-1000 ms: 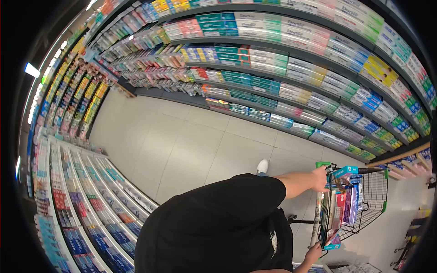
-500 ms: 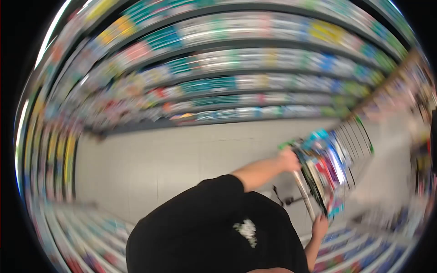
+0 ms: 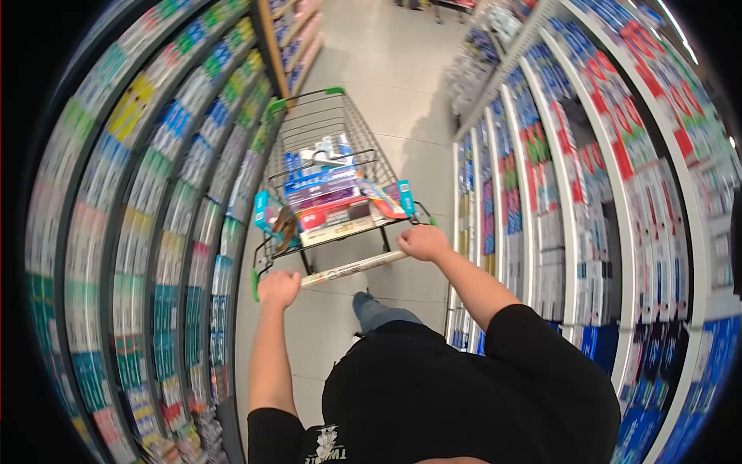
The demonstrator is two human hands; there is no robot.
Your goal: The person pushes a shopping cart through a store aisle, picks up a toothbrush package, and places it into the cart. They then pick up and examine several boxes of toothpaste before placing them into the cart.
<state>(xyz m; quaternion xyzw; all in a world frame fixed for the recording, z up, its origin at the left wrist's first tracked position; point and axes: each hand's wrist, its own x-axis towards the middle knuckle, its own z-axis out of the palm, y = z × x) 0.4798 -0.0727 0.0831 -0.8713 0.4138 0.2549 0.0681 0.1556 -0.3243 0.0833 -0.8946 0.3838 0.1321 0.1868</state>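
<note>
My left hand (image 3: 279,288) is wrapped around the left end of the handlebar (image 3: 352,267) of a shopping cart (image 3: 328,116). Close to the bar's right end, my right hand (image 3: 424,242) grips it with the fingers closed. The wire cart has green plastic corners and stands straight ahead of me. Inside it, blue and purple boxes (image 3: 321,185) are piled behind a red box (image 3: 334,216) and a cream box (image 3: 337,230). Teal packages (image 3: 268,210) are at both sides of the near end. Parts of the load are overlapped and hard to tell apart.
Dark shelves (image 3: 139,201) of packaged goods run close along the left. White shelves (image 3: 576,155) with red and blue boxes line the right. Pale floor tiles (image 3: 379,54) stretch ahead between them. My shoe (image 3: 362,300) shows just behind the handlebar.
My view and body have turned along the aisle, so the cart now points straight ahead instead of off to the right. Both hands have stayed on the handlebar.
</note>
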